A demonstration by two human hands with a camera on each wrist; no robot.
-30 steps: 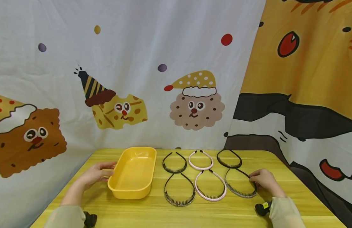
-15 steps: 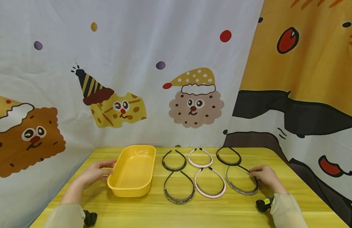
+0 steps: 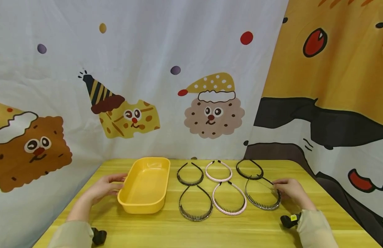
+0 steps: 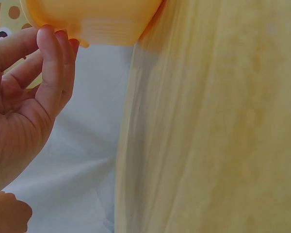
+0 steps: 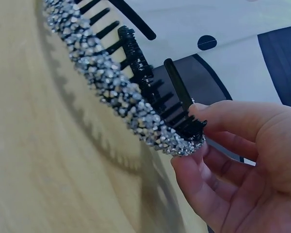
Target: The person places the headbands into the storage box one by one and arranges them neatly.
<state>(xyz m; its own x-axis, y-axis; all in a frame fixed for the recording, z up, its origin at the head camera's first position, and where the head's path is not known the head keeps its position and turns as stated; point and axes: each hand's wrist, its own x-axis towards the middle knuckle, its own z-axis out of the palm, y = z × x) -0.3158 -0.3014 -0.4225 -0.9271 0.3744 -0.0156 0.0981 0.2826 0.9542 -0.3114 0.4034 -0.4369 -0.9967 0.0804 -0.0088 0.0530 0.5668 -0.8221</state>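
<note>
Silver headband (image 5: 119, 94): right hand (image 3: 290, 191) pinching edge (gap beneath).

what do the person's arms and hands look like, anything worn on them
Both the left hand and right hand are ungloved. The left sleeve and right sleeve are pale beige. A small black device sits at each wrist; the right one shows a yellow patch.
</note>
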